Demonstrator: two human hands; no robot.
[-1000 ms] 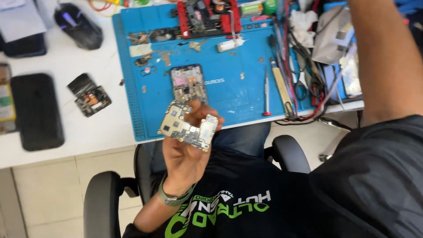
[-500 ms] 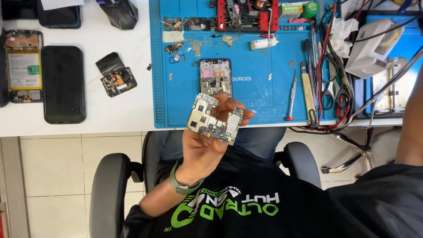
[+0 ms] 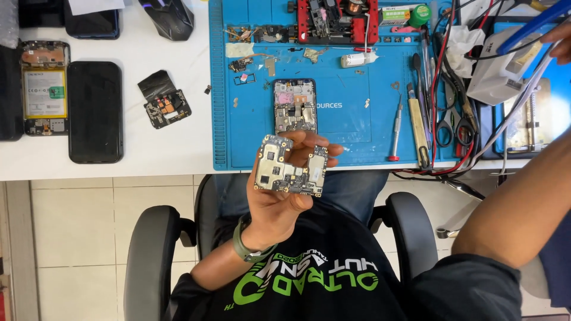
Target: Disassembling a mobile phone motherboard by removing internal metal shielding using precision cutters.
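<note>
The left hand pinches a bare circuit board above the lap, already out of the opened phone on the blue mat. The right hand, reaching far right, has a grip I cannot tell; reassembly remains.

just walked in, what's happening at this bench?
A person's left hand holds up a bare green phone circuit board above the front edge of the blue rubber work mat. The right hand reaches far right, among cables. An opened phone body lies on the mat, a red-tipped screwdriver beside it.
</note>
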